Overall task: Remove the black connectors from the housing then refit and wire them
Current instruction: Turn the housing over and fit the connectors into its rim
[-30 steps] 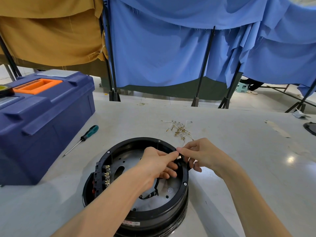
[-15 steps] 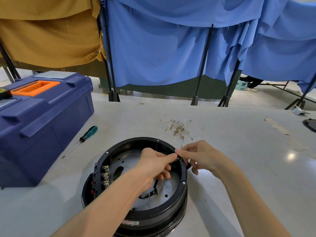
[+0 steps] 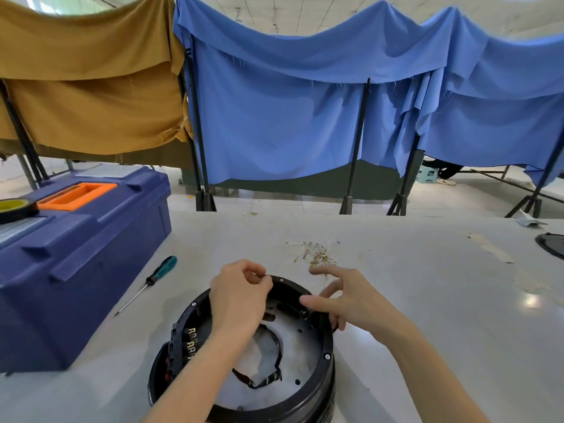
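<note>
Both my grips are at the round black housing (image 3: 305, 406) on the worktop (image 3: 442, 315).

My left grip (image 3: 241, 296) is curled over the housing's far rim, thumb and forefinger pinching a small dark piece (image 3: 264, 275) that I cannot make out. My right grip (image 3: 345, 300) is over the right rim with fingers spread, holding nothing. The black connectors (image 3: 178, 343), with brass terminals, sit at the housing's left side, and a loose black strap (image 3: 271, 378) lies on its pale floor. Just beyond lies a heap of wire ends (image 3: 317, 254). To the left a screwdriver (image 3: 154, 279) lies beside a blue toolbox (image 3: 76, 264) carrying a roll of tape (image 3: 15, 209). A blue cloth (image 3: 274, 117) and a tan cloth (image 3: 85, 96) hang behind.
</note>
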